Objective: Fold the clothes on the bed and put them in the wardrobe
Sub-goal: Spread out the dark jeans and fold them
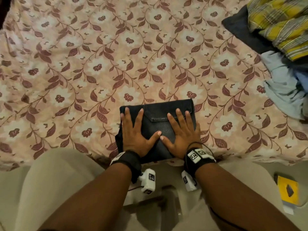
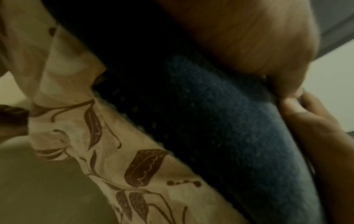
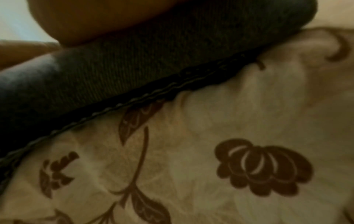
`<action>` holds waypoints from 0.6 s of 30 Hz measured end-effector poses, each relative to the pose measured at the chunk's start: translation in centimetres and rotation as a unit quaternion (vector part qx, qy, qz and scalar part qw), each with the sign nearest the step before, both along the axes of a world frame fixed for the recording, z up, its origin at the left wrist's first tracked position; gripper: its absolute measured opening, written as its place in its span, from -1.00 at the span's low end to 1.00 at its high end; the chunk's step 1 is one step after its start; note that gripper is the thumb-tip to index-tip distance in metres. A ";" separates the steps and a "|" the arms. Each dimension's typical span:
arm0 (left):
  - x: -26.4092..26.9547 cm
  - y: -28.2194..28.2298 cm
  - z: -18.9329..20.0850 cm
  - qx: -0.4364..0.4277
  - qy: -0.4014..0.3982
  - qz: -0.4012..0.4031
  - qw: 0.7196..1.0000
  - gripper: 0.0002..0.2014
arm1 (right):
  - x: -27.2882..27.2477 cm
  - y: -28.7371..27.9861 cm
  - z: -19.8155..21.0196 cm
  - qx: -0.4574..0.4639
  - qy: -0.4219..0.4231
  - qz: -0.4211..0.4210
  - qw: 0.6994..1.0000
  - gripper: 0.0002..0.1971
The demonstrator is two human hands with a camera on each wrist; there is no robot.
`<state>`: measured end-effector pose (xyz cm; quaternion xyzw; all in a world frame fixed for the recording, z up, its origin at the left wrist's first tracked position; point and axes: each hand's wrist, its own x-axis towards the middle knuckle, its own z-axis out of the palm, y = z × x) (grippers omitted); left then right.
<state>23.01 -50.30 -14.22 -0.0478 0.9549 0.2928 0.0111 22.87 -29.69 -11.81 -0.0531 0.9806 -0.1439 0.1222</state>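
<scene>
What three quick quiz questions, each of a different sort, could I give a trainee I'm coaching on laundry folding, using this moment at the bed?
1. True or false: both hands lie flat with spread fingers on the folded jeans.
2. Multiple choice: the pile of unfolded clothes lies at A) the bed's far right, B) the bed's far left, C) on the floor.
3. Fill in: the jeans rest on a bedsheet printed with ____.

Key
1. True: the left hand and right hand press the jeans, thumbs nearly meeting.
2. A
3. Flowers and leaves
</scene>
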 end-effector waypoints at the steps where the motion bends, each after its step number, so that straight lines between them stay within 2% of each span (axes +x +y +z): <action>1: 0.0 -0.1 -0.3 0.007 -0.002 0.004 1.000 0.06 | 0.0 0.0 -0.2 0.000 0.000 0.001 1.000 -0.08; 8: -0.4 0.4 0.1 -0.049 -0.017 -0.009 0.999 0.06 | -0.4 -0.2 0.2 0.014 -0.020 0.000 1.000 -0.08; 12: -0.5 1.4 3.1 -0.166 -0.034 -0.027 0.985 -0.01 | -1.2 -2.0 3.7 0.056 -0.028 -0.014 0.998 -0.07; 15: -0.5 2.1 4.3 -0.156 0.015 -0.132 0.979 -0.17 | -2.2 -3.8 5.4 0.055 0.008 0.035 0.998 -0.03; 16: -0.4 1.6 4.2 -0.151 0.004 -0.142 0.978 -0.21 | -2.4 -3.8 5.3 0.043 -0.001 0.046 0.998 -0.02; 18: -0.2 -0.5 3.7 -0.136 -0.052 -0.092 0.985 -0.21 | -2.9 -3.0 4.5 0.021 -0.037 0.038 0.998 0.04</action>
